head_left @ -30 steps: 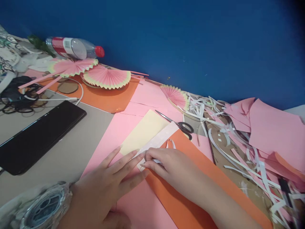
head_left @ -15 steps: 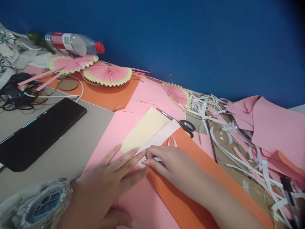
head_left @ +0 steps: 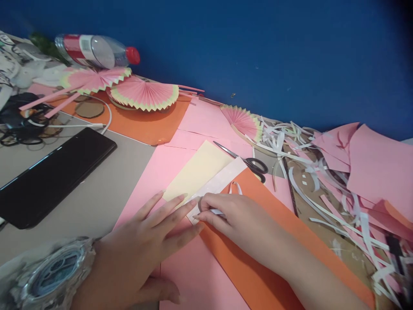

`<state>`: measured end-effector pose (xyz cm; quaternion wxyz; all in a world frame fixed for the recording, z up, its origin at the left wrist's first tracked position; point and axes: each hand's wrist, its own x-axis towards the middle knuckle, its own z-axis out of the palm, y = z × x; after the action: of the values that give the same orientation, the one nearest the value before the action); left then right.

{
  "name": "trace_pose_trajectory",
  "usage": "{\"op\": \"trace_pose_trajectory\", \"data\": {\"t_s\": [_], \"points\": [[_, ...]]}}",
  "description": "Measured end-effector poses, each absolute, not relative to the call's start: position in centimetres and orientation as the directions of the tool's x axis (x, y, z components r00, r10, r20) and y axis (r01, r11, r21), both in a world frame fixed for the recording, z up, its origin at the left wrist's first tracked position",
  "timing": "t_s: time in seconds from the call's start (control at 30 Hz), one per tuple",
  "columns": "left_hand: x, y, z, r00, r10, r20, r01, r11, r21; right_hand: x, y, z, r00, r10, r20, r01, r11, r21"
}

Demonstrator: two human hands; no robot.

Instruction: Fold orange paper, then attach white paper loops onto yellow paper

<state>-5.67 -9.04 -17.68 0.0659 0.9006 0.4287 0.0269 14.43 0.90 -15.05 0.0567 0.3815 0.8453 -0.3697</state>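
Fingers spread, my left hand (head_left: 138, 245) lies flat on pink paper (head_left: 206, 275), its fingertips at the lower end of a pale yellow sheet (head_left: 201, 165). A white band (head_left: 222, 177) runs slantwise along that sheet's right edge. My right hand (head_left: 237, 217) is closed in a pinch at the band's lower end. From it a thin white strip (head_left: 239, 187) loops out above the knuckles; the part between the fingers is mostly hidden. Orange paper (head_left: 274, 215) lies under my right hand and forearm. Scissors (head_left: 256, 165) with black handles rest just beyond the band.
A black phone (head_left: 58, 176) lies at left beside tangled black cables (head_left: 19, 116). Pink pleated paper fans (head_left: 145, 94) and a red-capped bottle (head_left: 103, 51) lie along the blue wall (head_left: 226, 47). Paper offcuts (head_left: 306, 172) and pink sheets (head_left: 380, 168) cover the right side.
The view has shifted slightly, so most things sit a little higher in the picture. Both hands keep nearly the same pose at the white band.
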Motion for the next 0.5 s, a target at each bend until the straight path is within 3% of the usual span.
{"op": "trace_pose_trajectory", "data": {"t_s": [0.5], "points": [[-6.02, -9.19, -17.29, 0.619, 0.785, -0.019, 0.777, -0.61, 0.155, 14.35, 0.84, -15.23, -0.712, 0.595, -0.371, 0.683, 0.468, -0.56]]}}
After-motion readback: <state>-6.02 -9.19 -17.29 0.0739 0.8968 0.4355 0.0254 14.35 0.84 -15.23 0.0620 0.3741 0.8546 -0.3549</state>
